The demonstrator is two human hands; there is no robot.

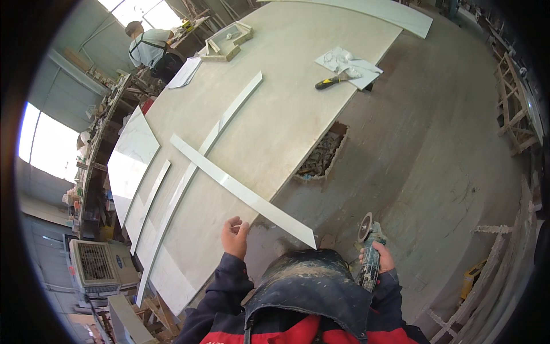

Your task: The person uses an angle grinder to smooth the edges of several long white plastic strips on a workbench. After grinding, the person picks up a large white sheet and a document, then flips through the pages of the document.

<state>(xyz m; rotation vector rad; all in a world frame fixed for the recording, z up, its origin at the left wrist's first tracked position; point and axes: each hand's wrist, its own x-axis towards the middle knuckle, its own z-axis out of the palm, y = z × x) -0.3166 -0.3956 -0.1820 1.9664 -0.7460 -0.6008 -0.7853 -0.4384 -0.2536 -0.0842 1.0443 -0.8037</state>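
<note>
In my right hand [385, 257] is an angle grinder [370, 265] with a round disc at its far end, held off the table beside my dark apron [312, 281]. My left hand [235, 236] is over the table's near edge, loosely curled, thumb and fingers apart, holding nothing I can see. Just right of it lies a white stone-like strip [246, 195]. This strip crosses a longer white strip [182, 186], and its near end juts past the table edge toward my apron. A shorter strip [150, 206] lies further left.
The large pale table [269, 126] also carries a veined white slab [133, 155], a yellow-black handled scraper [335, 80] by a white tile [366, 74], papers [184, 73] and an angular frame [228, 43]. Beneath its right edge stands a scrap box [323, 155]. Another person [152, 51] stands far left.
</note>
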